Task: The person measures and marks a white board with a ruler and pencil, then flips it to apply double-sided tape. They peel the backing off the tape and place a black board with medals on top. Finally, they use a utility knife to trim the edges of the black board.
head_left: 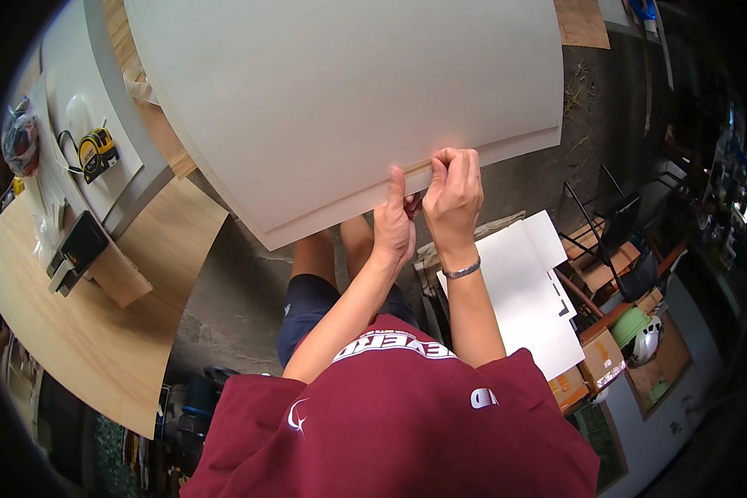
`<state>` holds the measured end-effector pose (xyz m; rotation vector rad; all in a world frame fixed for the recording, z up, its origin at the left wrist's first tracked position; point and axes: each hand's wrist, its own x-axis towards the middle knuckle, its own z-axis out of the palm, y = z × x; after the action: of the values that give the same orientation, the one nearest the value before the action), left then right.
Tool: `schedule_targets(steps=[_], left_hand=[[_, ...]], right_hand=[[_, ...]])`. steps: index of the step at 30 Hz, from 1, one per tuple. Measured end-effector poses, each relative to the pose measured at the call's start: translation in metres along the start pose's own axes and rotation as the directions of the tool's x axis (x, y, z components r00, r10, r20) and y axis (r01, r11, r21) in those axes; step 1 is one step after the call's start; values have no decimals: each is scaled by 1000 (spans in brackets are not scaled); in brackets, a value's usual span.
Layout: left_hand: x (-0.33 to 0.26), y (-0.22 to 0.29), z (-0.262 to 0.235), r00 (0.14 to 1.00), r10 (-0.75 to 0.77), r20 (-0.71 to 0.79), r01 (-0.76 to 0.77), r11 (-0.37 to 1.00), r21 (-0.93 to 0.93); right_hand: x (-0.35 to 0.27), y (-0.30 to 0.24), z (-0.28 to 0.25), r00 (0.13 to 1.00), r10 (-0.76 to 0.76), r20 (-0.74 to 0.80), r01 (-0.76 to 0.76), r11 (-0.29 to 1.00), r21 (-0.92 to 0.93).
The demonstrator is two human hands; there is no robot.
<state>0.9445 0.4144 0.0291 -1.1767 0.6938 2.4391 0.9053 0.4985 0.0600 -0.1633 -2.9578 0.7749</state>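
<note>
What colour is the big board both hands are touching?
The large board is plain off-white, seen in the head view.

The person wore a maroon T-shirt (390,423) with short sleeves, loose at the shoulders. White block lettering ran in an arc across the chest (394,344), a small white curved emblem (296,415) sat on the left sleeve, and a white mark (484,398) showed on the right sleeve. Dark navy shorts (307,311) covered the thighs, with a tiny white logo near the hem. A thin metal bracelet (462,270) circled the right wrist. Both forearms were bare.
</note>
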Motion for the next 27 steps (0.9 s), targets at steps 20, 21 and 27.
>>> schedule_targets(steps=[20,21,27], left_hand=[[-2,1,2,1000,19,-12,-19,1000,19],[-2,1,2,1000,17,-20,-17,1000,19],[1,-4,0,999,37,-8,-37,999,3]], right_hand=[[-2,-2,4,1000,7,-28,-9,999,-44],[-1,-3,4,1000,24,-1,-24,997,-72],[-5,0,-1,1000,-24,18,25,998,-49]])
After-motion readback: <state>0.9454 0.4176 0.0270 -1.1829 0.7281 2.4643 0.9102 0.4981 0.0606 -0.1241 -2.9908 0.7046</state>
